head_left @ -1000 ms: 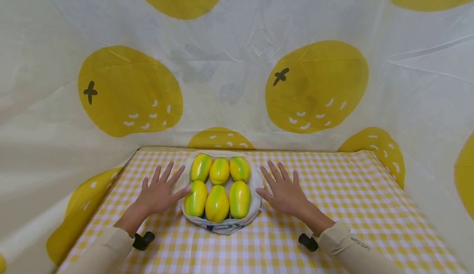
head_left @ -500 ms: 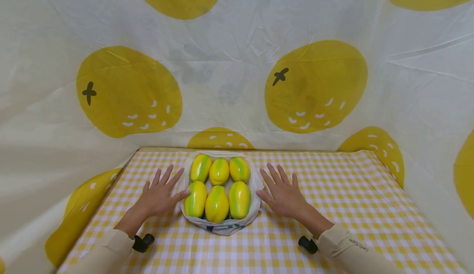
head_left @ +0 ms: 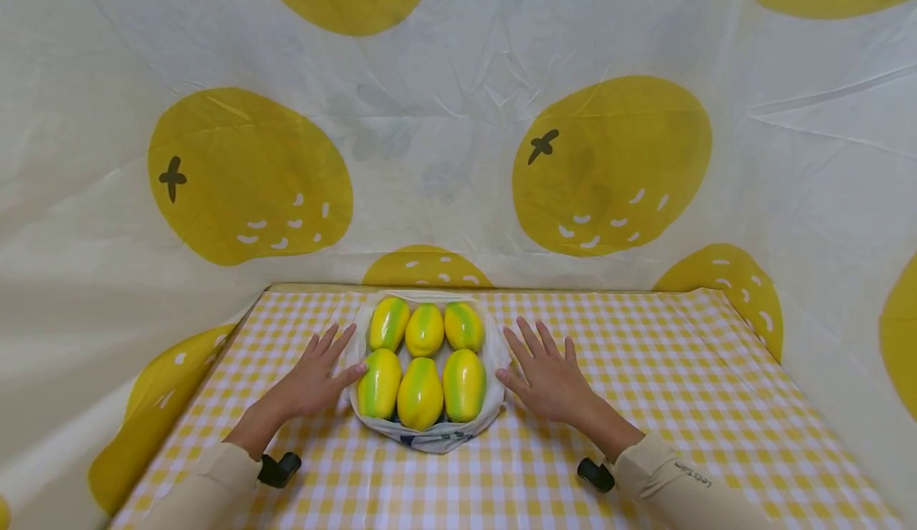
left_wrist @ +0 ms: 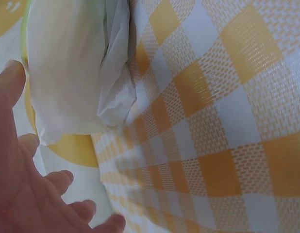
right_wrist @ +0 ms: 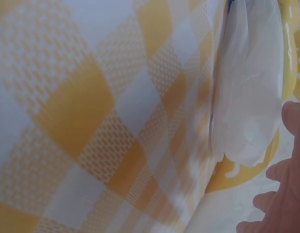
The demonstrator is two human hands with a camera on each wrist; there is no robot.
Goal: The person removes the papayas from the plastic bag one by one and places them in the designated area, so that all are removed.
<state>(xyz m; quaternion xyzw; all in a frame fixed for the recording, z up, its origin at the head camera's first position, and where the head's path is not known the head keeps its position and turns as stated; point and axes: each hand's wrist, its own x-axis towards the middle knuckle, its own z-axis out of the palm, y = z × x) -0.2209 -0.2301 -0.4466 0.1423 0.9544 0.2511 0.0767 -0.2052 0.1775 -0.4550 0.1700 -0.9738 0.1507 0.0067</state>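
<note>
Several glossy yellow fruits with green stripes, mango-like in shape [head_left: 419, 395], sit in two rows inside a white plastic bag [head_left: 458, 440]. The bag's mouth is folded down around them, so their tops show. At the bag's left side my left hand [head_left: 311, 383] hovers with fingers extended, its thumb tip at the bag's edge beside the front left fruit. My right hand [head_left: 548, 379] is spread on the other side, thumb pointing toward the bag. Neither hand grips anything. The left wrist view shows the bag's white side [left_wrist: 67, 73] beyond the thumb; the right wrist view shows its other side [right_wrist: 249, 87].
A yellow and white checked cloth [head_left: 688, 418] covers the table. Behind the table's back edge hangs a pale curtain [head_left: 444, 156] printed with large yellow fruit. A black wrist camera [head_left: 279, 469] is strapped under the left wrist, and another black camera [head_left: 596, 474] under the right.
My left hand has turned slightly, and its fingers look closer together than before. The right hand has barely shifted. The bag and fruits have stayed in place.
</note>
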